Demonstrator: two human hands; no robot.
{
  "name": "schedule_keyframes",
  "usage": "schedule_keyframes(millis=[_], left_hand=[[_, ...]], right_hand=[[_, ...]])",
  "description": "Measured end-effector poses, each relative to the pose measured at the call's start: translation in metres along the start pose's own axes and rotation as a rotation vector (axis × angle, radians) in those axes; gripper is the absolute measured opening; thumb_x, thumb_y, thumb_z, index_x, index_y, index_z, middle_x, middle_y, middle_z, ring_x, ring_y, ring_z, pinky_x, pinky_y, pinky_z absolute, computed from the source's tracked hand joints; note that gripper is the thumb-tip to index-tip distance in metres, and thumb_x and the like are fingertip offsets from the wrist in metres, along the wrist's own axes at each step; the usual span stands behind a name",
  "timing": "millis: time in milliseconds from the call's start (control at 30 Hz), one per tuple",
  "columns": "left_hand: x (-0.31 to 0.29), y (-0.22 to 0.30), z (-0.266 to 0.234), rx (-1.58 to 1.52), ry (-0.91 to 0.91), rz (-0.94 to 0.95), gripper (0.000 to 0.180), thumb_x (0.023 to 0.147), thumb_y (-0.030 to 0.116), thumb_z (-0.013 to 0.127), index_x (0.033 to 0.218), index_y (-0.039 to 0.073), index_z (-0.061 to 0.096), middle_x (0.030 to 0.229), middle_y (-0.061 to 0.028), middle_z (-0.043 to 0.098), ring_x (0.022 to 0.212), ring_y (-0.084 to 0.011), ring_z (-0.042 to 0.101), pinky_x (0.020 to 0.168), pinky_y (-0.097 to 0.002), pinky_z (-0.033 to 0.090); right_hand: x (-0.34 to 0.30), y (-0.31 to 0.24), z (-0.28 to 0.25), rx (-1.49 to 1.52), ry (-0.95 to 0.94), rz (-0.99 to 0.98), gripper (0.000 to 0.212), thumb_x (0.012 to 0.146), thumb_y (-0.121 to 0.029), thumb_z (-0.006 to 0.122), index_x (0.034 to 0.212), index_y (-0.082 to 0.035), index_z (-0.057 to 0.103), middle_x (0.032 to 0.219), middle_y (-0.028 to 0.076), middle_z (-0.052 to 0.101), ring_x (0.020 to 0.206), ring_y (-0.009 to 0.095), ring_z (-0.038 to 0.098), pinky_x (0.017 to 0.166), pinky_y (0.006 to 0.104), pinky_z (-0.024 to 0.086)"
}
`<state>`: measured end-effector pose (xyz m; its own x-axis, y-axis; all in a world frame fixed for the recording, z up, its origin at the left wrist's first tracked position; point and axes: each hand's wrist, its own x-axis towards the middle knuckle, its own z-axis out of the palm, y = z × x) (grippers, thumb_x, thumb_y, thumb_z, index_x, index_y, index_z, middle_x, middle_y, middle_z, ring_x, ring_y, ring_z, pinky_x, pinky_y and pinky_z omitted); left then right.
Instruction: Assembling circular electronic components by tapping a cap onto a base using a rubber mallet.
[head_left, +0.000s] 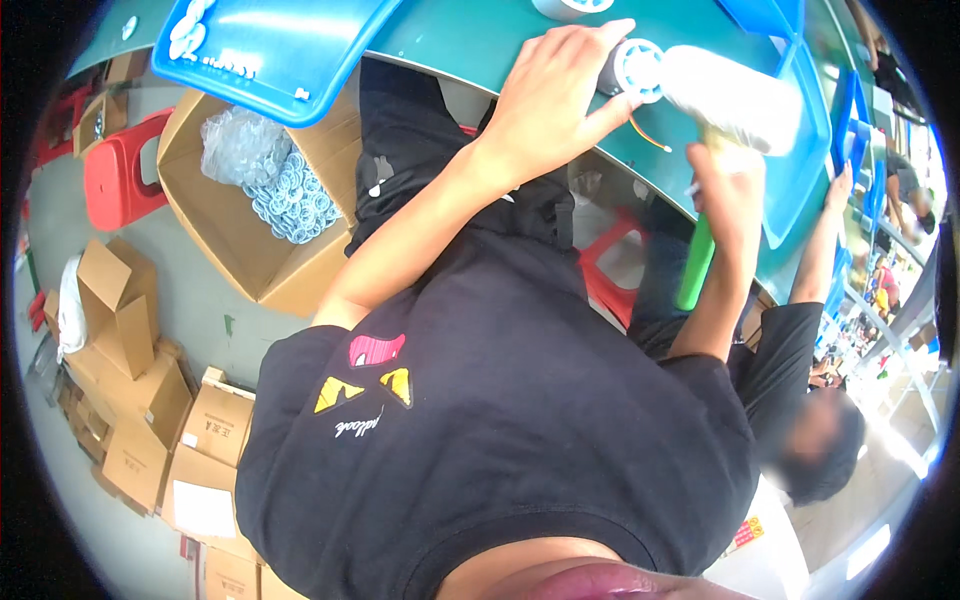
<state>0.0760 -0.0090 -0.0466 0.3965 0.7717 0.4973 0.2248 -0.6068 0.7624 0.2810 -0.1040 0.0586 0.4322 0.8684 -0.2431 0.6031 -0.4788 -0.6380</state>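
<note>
My left hand [545, 105] grips a short round white-and-grey housing [640, 70] on the green tabletop, thumb and fingers on its sides. Its spoked face points towards the right, and a thin orange wire [650, 137] trails from below it. My right hand [730, 185], slightly blurred, is closed round the green handle of a mallet [735, 98]. The mallet's thick head looks wrapped in white and appears beside the housing's face; whether the two touch I cannot tell. A similar white round part [572, 7] stands at the top edge.
Small white parts lie in a blue tray [330, 45] at upper left. Below it, a cardboard box [200, 220] holds pale blue rings [295, 205] and a clear plastic bag [240, 145]. Another blue tray [800, 190] is at right, near a co-worker's arm [815, 250]. Red stools and cartons surround the bench.
</note>
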Motion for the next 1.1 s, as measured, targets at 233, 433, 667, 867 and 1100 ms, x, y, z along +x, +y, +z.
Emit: schedule_keyframes(millis=[233,433,667,867,1100], left_hand=[[0.007,0.012,0.000,-0.013,0.050,-0.064,0.074,0.089,0.045,0.078,0.142,0.002,0.050,0.128,-0.0185,0.059,0.119,-0.0372,0.057,0.101,-0.0461,0.044],[-0.002,0.007,0.001,0.016,0.022,-0.107,0.071,0.088,0.037,0.078,0.145,0.008,0.049,0.129,-0.0124,0.062,0.119,-0.0323,0.059,0.101,-0.0448,0.044],[0.008,0.003,0.007,-0.004,0.062,-0.085,0.062,0.092,0.035,0.073,0.143,0.007,0.051,0.130,-0.0135,0.066,0.119,-0.0328,0.062,0.102,-0.0446,0.043],[0.004,0.006,0.006,-0.001,0.044,-0.051,0.058,0.097,0.037,0.069,0.144,0.007,0.051,0.131,-0.0154,0.066,0.123,-0.0332,0.062,0.105,-0.0445,0.042],[0.005,0.010,0.007,-0.032,0.021,-0.079,0.054,0.101,0.036,0.064,0.144,0.006,0.051,0.131,-0.0162,0.067,0.124,-0.0335,0.062,0.108,-0.0446,0.040]], right_hand=[[-0.009,-0.018,-0.025,0.086,0.160,0.055,0.023,0.088,-0.022,0.070,0.078,-0.002,0.069,0.061,0.003,0.060,0.048,0.012,0.056,0.047,0.0312,0.046],[-0.007,-0.011,-0.032,-0.049,0.049,0.008,0.021,0.088,-0.019,0.072,0.076,-0.002,0.068,0.060,0.002,0.059,0.046,0.009,0.053,0.044,0.0290,0.042],[0.001,0.001,-0.020,-0.087,0.000,-0.083,0.021,0.087,-0.017,0.070,0.089,0.003,0.069,0.070,0.004,0.065,0.062,0.013,0.061,0.057,0.0329,0.048],[0.008,-0.011,-0.016,0.084,0.056,-0.020,0.018,0.087,-0.017,0.070,0.081,0.000,0.067,0.060,0.003,0.058,0.047,0.011,0.054,0.044,0.0285,0.042],[0.018,-0.013,-0.028,0.295,0.166,-0.045,0.015,0.086,-0.014,0.072,0.093,-0.001,0.070,0.065,0.003,0.061,0.046,0.011,0.053,0.044,0.0279,0.043]])
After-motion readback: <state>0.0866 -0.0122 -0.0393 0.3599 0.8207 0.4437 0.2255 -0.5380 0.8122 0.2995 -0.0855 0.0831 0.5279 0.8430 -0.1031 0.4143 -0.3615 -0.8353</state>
